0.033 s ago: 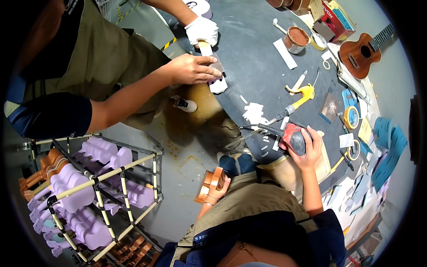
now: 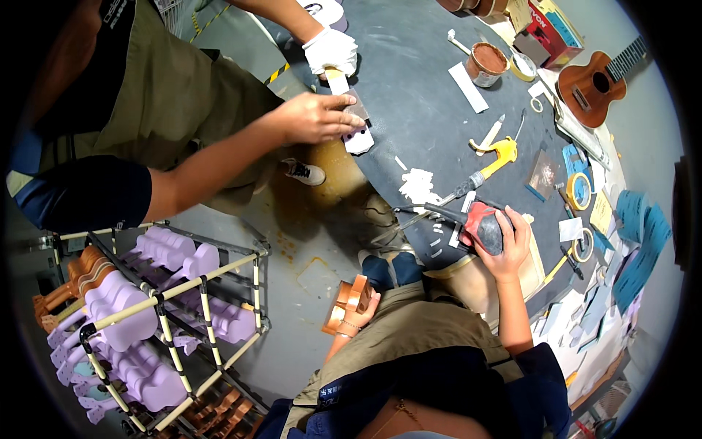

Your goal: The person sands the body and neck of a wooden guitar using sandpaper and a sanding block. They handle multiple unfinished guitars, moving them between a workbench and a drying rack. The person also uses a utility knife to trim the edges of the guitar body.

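My left hand [image 2: 360,316] is low beside my apron, its fingers closed around a glossy copper-brown ukulele body [image 2: 341,306], seen foreshortened. My right hand [image 2: 510,245] wraps over a red and black power sander [image 2: 484,228] at the near edge of the dark table [image 2: 431,95]. A black hose runs left from the sander. Close by lie a yellow air blow gun [image 2: 500,157] and a heap of white scraps [image 2: 418,187]. Across to the left, a co-worker's bare hand [image 2: 314,117] presses a flat block on a lilac headstock [image 2: 359,142]; their gloved hand [image 2: 330,53] steadies the neck.
At the lower left, a pipe rack [image 2: 208,282] holds several lilac and brown ukuleles. A tub of brown paste [image 2: 488,64], tape rolls [image 2: 578,192] and a finished ukulele [image 2: 594,86] line the table's far right. Blue abrasive strips [image 2: 643,241] hang at the right.
The co-worker's bare hand and forearm have shifted slightly. My own hands stay where they were.
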Available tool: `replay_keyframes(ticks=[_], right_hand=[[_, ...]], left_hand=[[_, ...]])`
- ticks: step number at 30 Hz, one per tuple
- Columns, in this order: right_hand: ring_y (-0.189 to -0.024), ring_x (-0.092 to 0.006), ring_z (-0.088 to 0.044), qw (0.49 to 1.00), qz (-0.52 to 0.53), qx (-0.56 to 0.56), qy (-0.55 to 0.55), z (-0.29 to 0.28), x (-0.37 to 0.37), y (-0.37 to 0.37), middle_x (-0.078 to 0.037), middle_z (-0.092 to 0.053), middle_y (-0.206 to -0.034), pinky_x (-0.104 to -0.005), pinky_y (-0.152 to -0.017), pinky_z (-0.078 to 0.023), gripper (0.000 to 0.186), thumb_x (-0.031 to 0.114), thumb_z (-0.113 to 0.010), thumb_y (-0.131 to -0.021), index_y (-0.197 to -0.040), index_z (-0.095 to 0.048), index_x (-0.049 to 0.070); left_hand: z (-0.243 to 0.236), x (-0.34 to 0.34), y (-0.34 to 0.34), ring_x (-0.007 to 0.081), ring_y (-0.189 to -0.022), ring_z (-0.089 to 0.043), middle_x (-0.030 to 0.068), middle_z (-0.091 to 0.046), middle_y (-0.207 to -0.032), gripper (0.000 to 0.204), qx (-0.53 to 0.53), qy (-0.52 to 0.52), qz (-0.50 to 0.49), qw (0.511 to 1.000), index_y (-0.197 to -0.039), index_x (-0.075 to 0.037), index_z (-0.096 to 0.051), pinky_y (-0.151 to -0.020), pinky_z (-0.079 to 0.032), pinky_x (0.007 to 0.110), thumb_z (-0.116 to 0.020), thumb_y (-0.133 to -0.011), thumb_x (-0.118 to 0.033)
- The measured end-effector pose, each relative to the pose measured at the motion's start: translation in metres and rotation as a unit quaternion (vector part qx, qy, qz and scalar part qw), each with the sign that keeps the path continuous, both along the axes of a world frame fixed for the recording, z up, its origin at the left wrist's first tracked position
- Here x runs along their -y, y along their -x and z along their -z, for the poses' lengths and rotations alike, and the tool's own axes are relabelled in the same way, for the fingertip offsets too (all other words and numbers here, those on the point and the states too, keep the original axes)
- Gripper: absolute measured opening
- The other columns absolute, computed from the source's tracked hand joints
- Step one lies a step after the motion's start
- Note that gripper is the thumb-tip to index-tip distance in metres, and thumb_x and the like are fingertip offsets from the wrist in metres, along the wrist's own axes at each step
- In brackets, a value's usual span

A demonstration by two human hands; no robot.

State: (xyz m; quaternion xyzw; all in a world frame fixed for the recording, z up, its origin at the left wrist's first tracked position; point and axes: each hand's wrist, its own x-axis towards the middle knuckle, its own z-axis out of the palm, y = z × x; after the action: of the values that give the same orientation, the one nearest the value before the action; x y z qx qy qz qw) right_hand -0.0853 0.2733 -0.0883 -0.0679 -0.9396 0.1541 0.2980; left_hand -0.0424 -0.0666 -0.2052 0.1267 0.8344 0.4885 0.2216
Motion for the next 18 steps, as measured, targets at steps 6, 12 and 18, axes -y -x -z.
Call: replay_keyframes(ticks=[6, 12, 18], right_hand=[[-0.095, -0.0340, -0.055, 1.000, -0.005, -0.010, 0.001, 0.0001, -0.0009, 0.0002, -0.015, -0.055, -0.111, -0.0418, -0.083, -0.044, 0.061, 0.017, -0.079, -0.052, -0.108, -0.057, 0.007], [-0.095, -0.0333, -0.055, 1.000, 0.003, -0.017, -0.005, -0.0006, -0.0004, 0.0006, -0.014, -0.056, -0.109, -0.0409, -0.082, -0.045, 0.061, 0.017, -0.080, -0.050, -0.105, -0.058, 0.007], [-0.095, -0.0314, -0.056, 0.999, 0.006, -0.036, -0.005, -0.0004, -0.0006, 0.0031, -0.013, -0.057, -0.107, -0.0388, -0.081, -0.046, 0.060, 0.020, -0.082, -0.047, -0.101, -0.060, 0.008]], left_hand=[[0.0096, 0.0040, -0.0018, 0.0241, -0.070, -0.050, 0.0080, -0.050, -0.073, 0.013, -0.027, 0.012, -0.010, 1.000, -0.081, -0.004, -0.049, -0.063, -0.040, 0.034, -0.057, -0.084, -0.015], [0.0067, 0.0026, 0.0006, 0.0244, -0.070, -0.050, 0.0083, -0.051, -0.073, 0.014, -0.022, 0.008, -0.015, 1.000, -0.081, -0.004, -0.050, -0.063, -0.041, 0.034, -0.058, -0.083, -0.014], [0.0084, 0.0024, 0.0004, 0.0245, -0.070, -0.051, 0.0084, -0.051, -0.073, 0.014, -0.055, 0.045, 0.005, 0.997, -0.079, -0.004, -0.051, -0.064, -0.041, 0.035, -0.058, -0.083, -0.015]])
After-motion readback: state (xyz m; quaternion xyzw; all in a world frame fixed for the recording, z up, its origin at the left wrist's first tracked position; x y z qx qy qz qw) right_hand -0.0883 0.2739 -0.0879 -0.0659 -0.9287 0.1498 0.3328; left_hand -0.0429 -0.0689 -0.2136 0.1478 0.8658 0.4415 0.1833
